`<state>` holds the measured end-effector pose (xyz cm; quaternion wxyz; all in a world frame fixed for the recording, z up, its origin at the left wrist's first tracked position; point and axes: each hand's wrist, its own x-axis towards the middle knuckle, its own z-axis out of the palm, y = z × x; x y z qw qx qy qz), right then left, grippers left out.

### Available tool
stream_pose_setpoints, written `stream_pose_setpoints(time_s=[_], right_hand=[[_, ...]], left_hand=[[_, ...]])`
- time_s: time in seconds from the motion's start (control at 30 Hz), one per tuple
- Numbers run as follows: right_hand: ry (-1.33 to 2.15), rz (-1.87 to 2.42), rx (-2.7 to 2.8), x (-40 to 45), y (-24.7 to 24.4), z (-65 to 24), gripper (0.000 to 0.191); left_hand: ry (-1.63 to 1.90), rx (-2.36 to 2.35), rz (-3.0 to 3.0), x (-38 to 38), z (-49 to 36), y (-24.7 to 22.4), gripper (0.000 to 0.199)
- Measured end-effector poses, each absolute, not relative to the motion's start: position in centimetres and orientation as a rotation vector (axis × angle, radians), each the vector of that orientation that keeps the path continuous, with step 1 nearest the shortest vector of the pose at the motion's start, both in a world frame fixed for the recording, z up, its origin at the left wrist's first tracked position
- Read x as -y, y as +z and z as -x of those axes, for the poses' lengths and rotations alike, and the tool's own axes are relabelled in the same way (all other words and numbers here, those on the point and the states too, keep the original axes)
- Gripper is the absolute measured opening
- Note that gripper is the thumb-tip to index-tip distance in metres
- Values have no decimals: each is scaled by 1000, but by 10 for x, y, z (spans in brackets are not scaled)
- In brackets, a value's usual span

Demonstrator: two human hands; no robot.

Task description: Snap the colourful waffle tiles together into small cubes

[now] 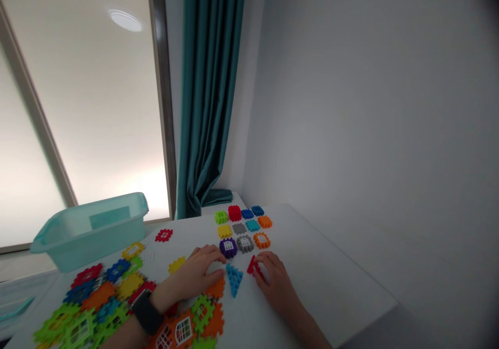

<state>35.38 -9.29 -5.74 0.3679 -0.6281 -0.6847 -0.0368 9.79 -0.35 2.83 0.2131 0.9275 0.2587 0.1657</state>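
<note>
My left hand (197, 273) rests on the white table (312, 266), open, its fingertips close to a purple waffle-shaped toy block (228, 247). A black wristwatch (147, 312) sits on that wrist. Between my hands lies a blue triangular plastic piece (234, 280). My right hand (275, 281) pinches a small red triangular piece (253, 266) against the tabletop. Beyond them, several small coloured blocks (241, 227) stand in tidy rows. A heap of larger interlocking waffle blocks (89, 299) spreads under and left of my left forearm.
A pale turquoise plastic tub (89, 232) stands at the table's far left. A red block (163, 235) lies near it. A teal curtain (206, 94) hangs at the back corner beside a window (86, 94). A grey wall (351, 104) runs along the table's right side.
</note>
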Motion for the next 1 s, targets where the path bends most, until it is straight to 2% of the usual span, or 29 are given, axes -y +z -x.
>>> stream_pose_setpoints(time_s=[0.6,1.0], right_hand=[[277,1338,2237,77,-4,-273,32],[251,1402,2464,65,4,-271,26]], left_hand=[[486,-947,-2522,9,-39,27,15],[612,-1007,-2412,13,-25,12,16]])
